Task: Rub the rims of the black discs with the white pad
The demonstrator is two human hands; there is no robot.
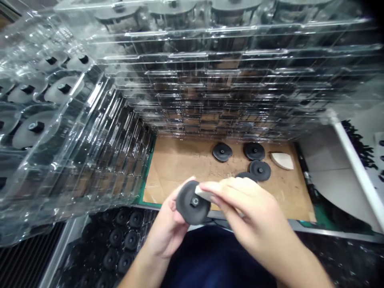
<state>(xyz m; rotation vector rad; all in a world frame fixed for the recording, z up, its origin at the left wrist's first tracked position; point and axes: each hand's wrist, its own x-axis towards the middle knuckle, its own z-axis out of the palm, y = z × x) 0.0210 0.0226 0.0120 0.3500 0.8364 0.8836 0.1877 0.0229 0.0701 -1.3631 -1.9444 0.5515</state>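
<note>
Black disc [188, 205] sits in your left hand [171, 230], held by its rim at the near edge of the cardboard-covered worktop [177, 164]; your right hand [250, 206] pinches a pale wedge [204, 193] at its face. Beyond, four similar discs [222, 153] lie near another pale wedge [282, 161], with stacked clear trays [210, 84] behind.

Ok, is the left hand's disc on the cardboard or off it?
Off: the left hand holds the black disc up, nearer the camera than the cardboard.
</note>
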